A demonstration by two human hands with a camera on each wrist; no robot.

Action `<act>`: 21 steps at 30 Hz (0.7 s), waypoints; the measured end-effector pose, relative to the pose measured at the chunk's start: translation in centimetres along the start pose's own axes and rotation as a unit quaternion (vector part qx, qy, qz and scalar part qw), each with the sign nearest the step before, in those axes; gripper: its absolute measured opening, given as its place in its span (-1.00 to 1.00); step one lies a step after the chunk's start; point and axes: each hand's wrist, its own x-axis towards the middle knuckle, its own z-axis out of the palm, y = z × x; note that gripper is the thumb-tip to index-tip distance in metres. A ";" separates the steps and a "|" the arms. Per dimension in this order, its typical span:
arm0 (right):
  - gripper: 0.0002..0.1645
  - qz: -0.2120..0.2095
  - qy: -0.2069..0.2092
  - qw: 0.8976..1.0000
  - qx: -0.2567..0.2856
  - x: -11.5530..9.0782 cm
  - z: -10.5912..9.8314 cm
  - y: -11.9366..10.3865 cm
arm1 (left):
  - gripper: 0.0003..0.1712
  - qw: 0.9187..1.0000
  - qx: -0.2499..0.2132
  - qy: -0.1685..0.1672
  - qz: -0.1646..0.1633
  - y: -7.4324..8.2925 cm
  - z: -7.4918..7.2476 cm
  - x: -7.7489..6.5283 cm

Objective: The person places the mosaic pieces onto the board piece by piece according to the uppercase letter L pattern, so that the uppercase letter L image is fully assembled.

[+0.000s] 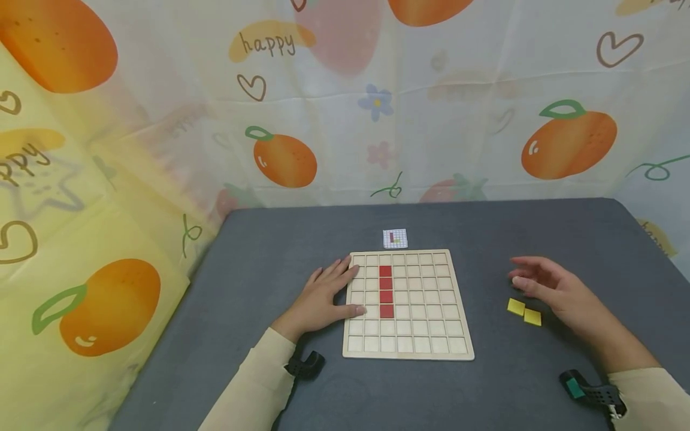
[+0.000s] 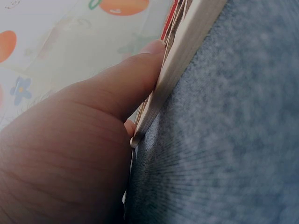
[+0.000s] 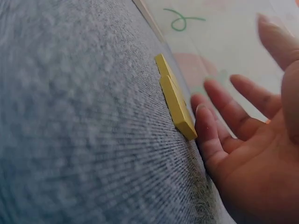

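A square wooden grid board (image 1: 426,328) lies flat on the table, with a column of several red square tiles (image 1: 386,296) set in its third column from the left. My left hand (image 1: 318,302) rests at the board's left edge, thumb and fingertips spread on its rim and outer cells. Off to the right, my right hand (image 1: 560,293) hovers beside two yellow square tiles (image 1: 516,307), its fingers loosely bent and nothing between them. In the right wrist view the yellow tiles (image 3: 176,105) lie on the table close to the relaxed fingers.
Behind the board's far edge lies a small printed card (image 1: 395,238) showing a grid with red and yellow cells. The dark grey table (image 1: 291,239) ends at a fruit-patterned cloth (image 1: 442,120) at the back and left. A black strap (image 1: 306,366) sits on each wrist.
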 end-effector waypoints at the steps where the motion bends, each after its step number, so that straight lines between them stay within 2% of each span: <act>1: -0.39 0.001 -0.009 1.000 -0.007 0.0 0.0 0.1 | 0.18 1.000 0.000 0.000 0.000 0.0 0.0 0.0; 8: -0.35 -0.003 -0.050 0.995 -0.085 0.2 0.0 0.0 | 0.18 1.000 -0.002 0.000 0.000 0.0 0.0 0.0; 13: -0.39 -0.030 -0.065 0.987 -0.143 0.4 0.0 0.0 | 0.18 1.000 -0.003 0.000 0.001 0.0 0.0 -0.1; 17: -0.50 -0.032 -0.062 0.985 -0.158 0.4 0.2 0.0 | 0.17 1.000 -0.006 0.002 0.002 0.1 -0.1 -0.1; 21: -0.73 -0.040 -0.054 0.986 -0.155 0.4 0.5 0.2 | 0.17 1.000 -0.005 0.002 0.000 0.2 -0.1 -0.1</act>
